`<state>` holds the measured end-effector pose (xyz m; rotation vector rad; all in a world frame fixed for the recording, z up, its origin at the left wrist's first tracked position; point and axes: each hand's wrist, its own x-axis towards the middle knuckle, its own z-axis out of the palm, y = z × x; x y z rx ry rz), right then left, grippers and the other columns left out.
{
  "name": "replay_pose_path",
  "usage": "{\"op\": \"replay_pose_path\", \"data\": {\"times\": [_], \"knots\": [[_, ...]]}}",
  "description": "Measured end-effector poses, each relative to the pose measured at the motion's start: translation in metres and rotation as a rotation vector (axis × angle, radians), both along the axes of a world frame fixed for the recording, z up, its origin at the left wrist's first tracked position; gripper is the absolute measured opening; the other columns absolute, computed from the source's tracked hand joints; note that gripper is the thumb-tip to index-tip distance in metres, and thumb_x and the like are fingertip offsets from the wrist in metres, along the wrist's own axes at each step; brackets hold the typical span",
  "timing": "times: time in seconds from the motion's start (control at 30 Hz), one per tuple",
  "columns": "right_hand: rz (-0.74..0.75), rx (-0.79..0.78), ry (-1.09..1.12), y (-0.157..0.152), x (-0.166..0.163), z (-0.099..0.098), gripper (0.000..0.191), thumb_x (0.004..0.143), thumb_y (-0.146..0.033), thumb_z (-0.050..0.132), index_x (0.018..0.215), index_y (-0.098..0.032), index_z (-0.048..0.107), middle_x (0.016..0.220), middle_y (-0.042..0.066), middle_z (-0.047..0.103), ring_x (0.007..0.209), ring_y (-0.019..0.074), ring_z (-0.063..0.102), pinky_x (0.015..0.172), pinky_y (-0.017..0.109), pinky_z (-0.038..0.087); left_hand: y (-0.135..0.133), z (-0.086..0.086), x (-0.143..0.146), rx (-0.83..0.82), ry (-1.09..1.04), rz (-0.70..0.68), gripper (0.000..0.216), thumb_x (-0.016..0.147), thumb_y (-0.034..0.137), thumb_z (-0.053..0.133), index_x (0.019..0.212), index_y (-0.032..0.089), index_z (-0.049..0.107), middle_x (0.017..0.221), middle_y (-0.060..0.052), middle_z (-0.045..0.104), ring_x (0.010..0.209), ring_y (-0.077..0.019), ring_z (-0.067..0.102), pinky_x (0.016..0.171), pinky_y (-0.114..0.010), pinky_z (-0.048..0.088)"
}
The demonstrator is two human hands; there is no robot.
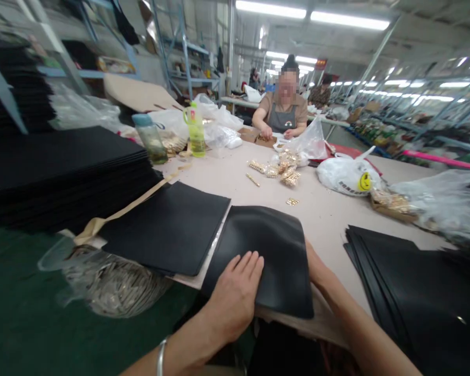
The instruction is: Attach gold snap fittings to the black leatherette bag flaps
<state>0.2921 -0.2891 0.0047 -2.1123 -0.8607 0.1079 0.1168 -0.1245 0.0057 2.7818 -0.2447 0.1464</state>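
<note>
1. Two bare arms reach in from the lower edge, one to each side of a single black sheet [276, 240] at the near edge of the pale surface [227, 169].
2. The left hand [241, 287] lies flat on that sheet, fingers together and extended, gripping nothing; one silver bracelet [161, 357] circles its wrist.
3. The right hand [312, 261] is at the sheet's right edge, its fingers mostly hidden behind it; whether they pinch the sheet cannot be told.
4. Just left of this sheet lies one flat black piece [172, 224]; whether it is a single layer is unclear.
5. Two black piles flank the work: a tall stack [62, 162] at left and a fanned pile [411, 287] at right, their layers too many to count.
6. Two bottles stand beyond the left stack: one blue-capped [151, 141], one yellow-green [196, 133].
7. Farther along are several packs of gold pieces [290, 169], one short gold strip [253, 179] and one small loose gold cluster [292, 201].
8. One white bag [348, 175] with a yellow smiley sits to their right.
9. Across the surface, one co-worker [284, 117] in an apron has both hands near small cardboard boxes [267, 140].
</note>
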Motion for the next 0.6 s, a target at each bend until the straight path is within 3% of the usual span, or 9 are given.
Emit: {"op": "replay_pose_path", "data": {"times": [0.07, 0.13, 0.2, 0.33, 0.47, 0.6], "knots": [[-0.066, -0.271, -0.161, -0.019, 0.031, -0.008, 0.023, 0.093, -0.019, 0.052, 0.108, -0.014, 0.068, 0.107, 0.011, 0.069, 0.100, 0.0230, 0.063, 0.090, 0.036, 0.050, -0.007, -0.024, 0.003, 0.029, 0.013, -0.019, 0.070, 0.077, 0.009, 0.043, 0.146, 0.006, 0.041, 0.154, -0.017, 0.036, 0.144, -0.0314, 0.032, 0.118, -0.049, 0.025], [-0.173, -0.453, -0.276, -0.030, 0.065, -0.012, 0.030, 0.093, -0.014, 0.044, 0.113, -0.009, 0.067, 0.110, 0.016, 0.069, 0.105, 0.0250, 0.063, 0.094, 0.037, 0.047, -0.008, -0.035, 0.002, 0.035, 0.000, -0.028, 0.073, 0.075, 0.013, 0.048, 0.147, 0.008, 0.039, 0.156, -0.015, 0.034, 0.145, -0.0307, 0.029, 0.120, -0.048, 0.023], [-0.238, -0.476, -0.291, -0.028, 0.096, -0.013, 0.034, 0.094, -0.013, 0.043, 0.118, -0.007, 0.065, 0.115, 0.017, 0.069, 0.108, 0.0251, 0.063, 0.097, 0.037, 0.045, -0.005, -0.037, -0.001, 0.045, -0.011, -0.031, 0.079, 0.071, 0.015, 0.052, 0.148, 0.009, 0.038, 0.157, -0.013, 0.032, 0.146, -0.0289, 0.028, 0.120, -0.045, 0.022], [-0.221, -0.557, -0.342, 0.002, 0.135, -0.014, 0.031, 0.094, -0.019, 0.048, 0.119, -0.014, 0.066, 0.115, 0.012, 0.070, 0.107, 0.0221, 0.064, 0.095, 0.029, 0.044, 0.003, -0.033, -0.004, 0.110, 0.011, -0.073, 0.083, 0.066, 0.011, 0.052, 0.148, 0.008, 0.037, 0.158, -0.014, 0.029, 0.147, -0.0264, 0.024, 0.120, -0.042, 0.024], [-0.225, -0.662, -0.386, 0.032, 0.149, -0.016, 0.032, 0.098, -0.025, 0.043, 0.115, -0.016, 0.069, 0.111, 0.015, 0.070, 0.103, 0.0250, 0.066, 0.089, 0.032, 0.046, -0.003, -0.038, -0.001, 0.143, 0.023, -0.085, 0.081, 0.069, 0.010, 0.052, 0.148, 0.007, 0.036, 0.158, -0.015, 0.028, 0.147, -0.0276, 0.023, 0.120, -0.043, 0.026], [-0.208, -0.762, -0.402, 0.041, 0.152, -0.014, 0.036, 0.100, -0.027, 0.038, 0.111, -0.014, 0.070, 0.112, 0.018, 0.069, 0.105, 0.0262, 0.065, 0.088, 0.033, 0.046, -0.018, -0.044, 0.005, 0.122, -0.009, -0.086, 0.071, 0.084, 0.029, 0.055, 0.147, 0.002, 0.037, 0.155, -0.021, 0.030, 0.146, -0.0327, 0.025, 0.119, -0.045, 0.028]]}}
